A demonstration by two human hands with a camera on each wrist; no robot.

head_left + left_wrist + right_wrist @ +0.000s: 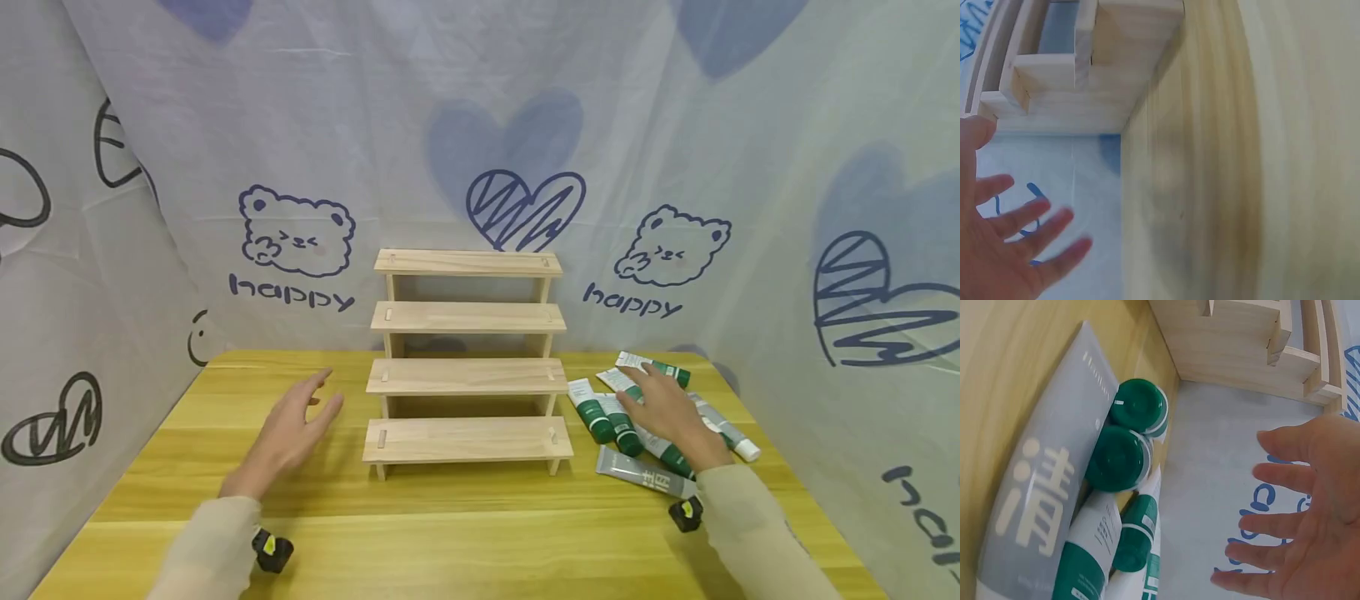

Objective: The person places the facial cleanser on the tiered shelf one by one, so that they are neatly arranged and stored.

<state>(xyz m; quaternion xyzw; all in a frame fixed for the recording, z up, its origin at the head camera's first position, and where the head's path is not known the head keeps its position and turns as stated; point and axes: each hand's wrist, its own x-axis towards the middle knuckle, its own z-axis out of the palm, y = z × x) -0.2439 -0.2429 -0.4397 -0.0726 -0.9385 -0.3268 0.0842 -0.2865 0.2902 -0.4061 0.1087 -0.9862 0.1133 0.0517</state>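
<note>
My right hand [670,414] hovers over a pile of squeeze tubes at the right of the table, its fingers spread and nothing in them. Several tubes are white with green ends, such as the green-capped tube [592,412] nearest the shelf. A grey tube [647,473] lies in front, and another grey tube with a white cap [745,448] at the far right. Part of the pile is hidden under the hand. To the left of the wooden stepped shelf [468,440], my left hand [288,433] is raised above the table with fingers apart, holding nothing.
The four-tier shelf stands at the middle back of the wooden table [450,542], its tiers bare. A printed cloth [420,167] hangs behind and along both sides. Small black devices [272,550] are strapped at both wrists.
</note>
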